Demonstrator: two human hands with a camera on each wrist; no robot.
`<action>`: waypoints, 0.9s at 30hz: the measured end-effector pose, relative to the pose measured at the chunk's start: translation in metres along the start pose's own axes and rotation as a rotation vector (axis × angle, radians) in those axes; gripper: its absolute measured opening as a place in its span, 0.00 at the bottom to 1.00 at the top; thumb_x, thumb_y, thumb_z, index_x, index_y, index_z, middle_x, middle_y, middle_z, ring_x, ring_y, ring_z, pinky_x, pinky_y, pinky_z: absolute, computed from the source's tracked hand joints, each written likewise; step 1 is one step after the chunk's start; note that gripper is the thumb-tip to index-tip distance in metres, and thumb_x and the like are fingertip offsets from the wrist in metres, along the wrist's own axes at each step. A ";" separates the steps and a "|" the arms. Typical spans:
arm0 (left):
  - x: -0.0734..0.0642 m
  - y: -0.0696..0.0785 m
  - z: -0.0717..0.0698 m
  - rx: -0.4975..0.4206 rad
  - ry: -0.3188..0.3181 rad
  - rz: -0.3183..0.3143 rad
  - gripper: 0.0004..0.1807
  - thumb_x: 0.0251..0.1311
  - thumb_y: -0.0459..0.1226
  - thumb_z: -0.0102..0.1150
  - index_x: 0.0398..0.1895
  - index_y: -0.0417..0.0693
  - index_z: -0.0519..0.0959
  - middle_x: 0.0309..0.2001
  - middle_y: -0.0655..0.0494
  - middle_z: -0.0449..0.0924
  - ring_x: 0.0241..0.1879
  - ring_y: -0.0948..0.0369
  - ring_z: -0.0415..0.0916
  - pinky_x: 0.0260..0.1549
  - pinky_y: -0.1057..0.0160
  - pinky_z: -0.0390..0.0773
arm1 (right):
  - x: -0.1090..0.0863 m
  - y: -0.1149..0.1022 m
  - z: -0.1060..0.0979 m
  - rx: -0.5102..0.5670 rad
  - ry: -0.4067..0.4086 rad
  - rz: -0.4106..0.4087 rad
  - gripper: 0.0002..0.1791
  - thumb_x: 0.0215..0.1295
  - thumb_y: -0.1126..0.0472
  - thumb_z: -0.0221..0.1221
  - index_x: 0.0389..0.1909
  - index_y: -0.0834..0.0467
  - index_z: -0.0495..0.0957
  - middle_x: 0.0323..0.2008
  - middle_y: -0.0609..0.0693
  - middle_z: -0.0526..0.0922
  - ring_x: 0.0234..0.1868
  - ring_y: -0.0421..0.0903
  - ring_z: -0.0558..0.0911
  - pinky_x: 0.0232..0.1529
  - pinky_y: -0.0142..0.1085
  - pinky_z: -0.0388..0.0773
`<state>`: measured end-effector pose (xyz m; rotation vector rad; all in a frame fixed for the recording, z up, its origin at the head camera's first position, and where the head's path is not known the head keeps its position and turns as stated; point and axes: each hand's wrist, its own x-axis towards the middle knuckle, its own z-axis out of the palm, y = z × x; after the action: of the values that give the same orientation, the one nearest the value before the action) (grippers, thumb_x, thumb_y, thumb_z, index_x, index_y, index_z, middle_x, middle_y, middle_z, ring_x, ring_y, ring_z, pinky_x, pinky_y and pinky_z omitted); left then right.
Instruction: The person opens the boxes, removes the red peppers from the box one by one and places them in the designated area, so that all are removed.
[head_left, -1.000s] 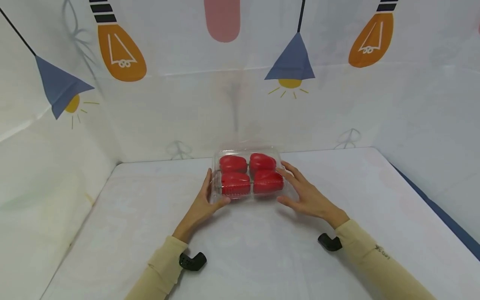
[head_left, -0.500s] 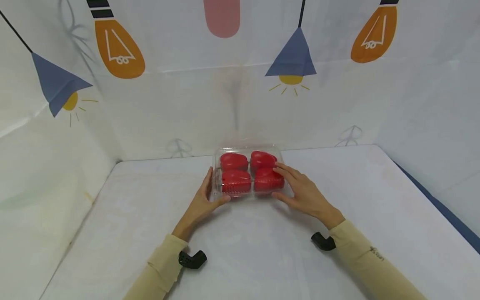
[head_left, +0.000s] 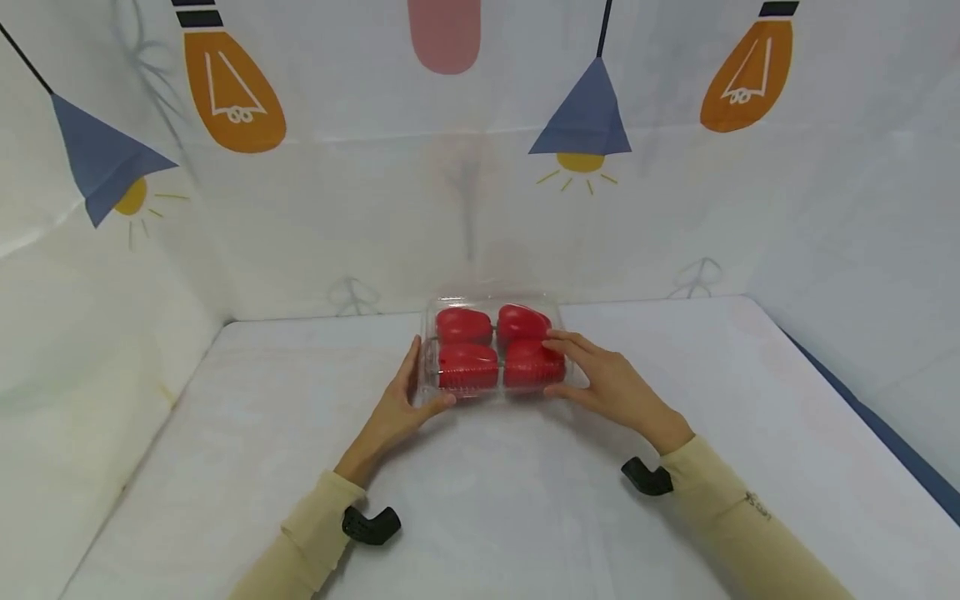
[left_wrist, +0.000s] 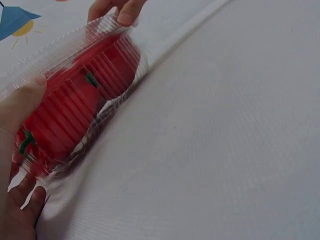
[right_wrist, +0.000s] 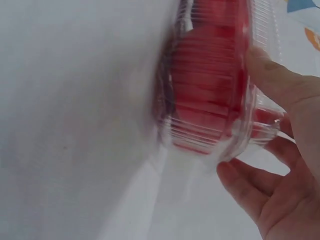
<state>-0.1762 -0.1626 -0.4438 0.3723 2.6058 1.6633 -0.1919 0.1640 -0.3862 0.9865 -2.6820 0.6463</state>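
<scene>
A clear plastic clamshell box [head_left: 498,392] lies toward the back of the white table, its lid down. Inside are several glossy red pepper-like pieces [head_left: 463,325], and green stems [left_wrist: 26,142] show in the left wrist view. My left hand [head_left: 393,412] holds the box's left end, thumb at the front side and fingers along the left wall. At the other end, my right hand [head_left: 618,392] grips the front right corner, with fingers over the lid and thumb low at the front. In the right wrist view, a ribbed wall [right_wrist: 205,90] faces the camera beside the right hand.
Behind the box rises a white cloth wall printed with orange bulbs [head_left: 236,92] and blue lamps [head_left: 581,112]. Another cloth wall [head_left: 90,350] runs along the left side. The white table [head_left: 495,500] stretches forward between my forearms. Black curved pieces [head_left: 371,527] sit at both wrists.
My right hand has moved a little to the left, its fingers and thumb closing in on the box's right end. The left hand keeps its hold, and the box stays about where it was.
</scene>
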 end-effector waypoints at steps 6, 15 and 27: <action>0.003 -0.004 0.001 -0.005 0.014 -0.013 0.56 0.52 0.48 0.66 0.75 0.64 0.36 0.76 0.55 0.44 0.74 0.52 0.45 0.68 0.47 0.56 | 0.005 0.003 -0.005 -0.004 -0.006 -0.018 0.36 0.51 0.48 0.69 0.62 0.53 0.70 0.61 0.50 0.73 0.52 0.47 0.82 0.50 0.42 0.80; 0.002 -0.006 -0.003 -0.010 0.007 0.006 0.56 0.51 0.50 0.67 0.75 0.67 0.36 0.75 0.56 0.45 0.74 0.53 0.48 0.67 0.46 0.57 | 0.003 0.002 -0.002 -0.040 -0.020 -0.064 0.35 0.52 0.53 0.69 0.61 0.58 0.71 0.62 0.54 0.72 0.44 0.48 0.85 0.49 0.40 0.80; -0.002 0.017 -0.001 -0.029 0.021 -0.056 0.55 0.53 0.43 0.65 0.76 0.54 0.36 0.76 0.50 0.42 0.75 0.50 0.43 0.68 0.46 0.55 | 0.007 -0.004 0.002 -0.344 -0.044 -0.206 0.35 0.57 0.54 0.65 0.63 0.64 0.67 0.63 0.64 0.69 0.45 0.55 0.84 0.40 0.39 0.82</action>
<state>-0.1714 -0.1568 -0.4288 0.2791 2.5780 1.6948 -0.1948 0.1565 -0.3839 1.1631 -2.5594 0.1174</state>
